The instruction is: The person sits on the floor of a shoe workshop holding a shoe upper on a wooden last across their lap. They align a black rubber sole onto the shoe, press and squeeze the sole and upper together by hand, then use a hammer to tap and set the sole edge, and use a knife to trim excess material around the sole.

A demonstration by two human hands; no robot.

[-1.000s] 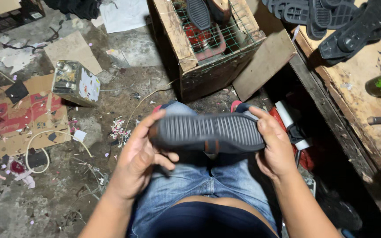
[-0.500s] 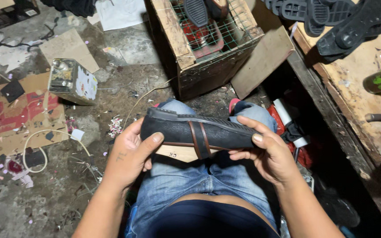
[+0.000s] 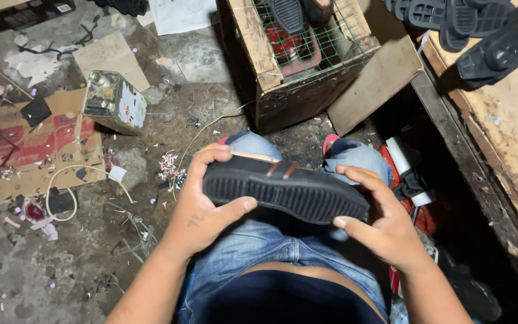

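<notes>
Left hand (image 3: 202, 210): forearm raised from lower left, fingers curled over, thumb pressed beneath; grip closed.
Right hand (image 3: 382, 225): forearm from lower right, fingers arched, thumb forward; grip closed.

The shoe (image 3: 286, 195) was a dark slip-on with a black ribbed sole — that sole was turned up toward the camera, its grooves running crosswise along the whole length. It lay roughly level above the person's lap, one end slightly higher at the left, gripped at both ends. Two short brown strips showed at its far edge — the upper itself was hidden underneath.
</notes>
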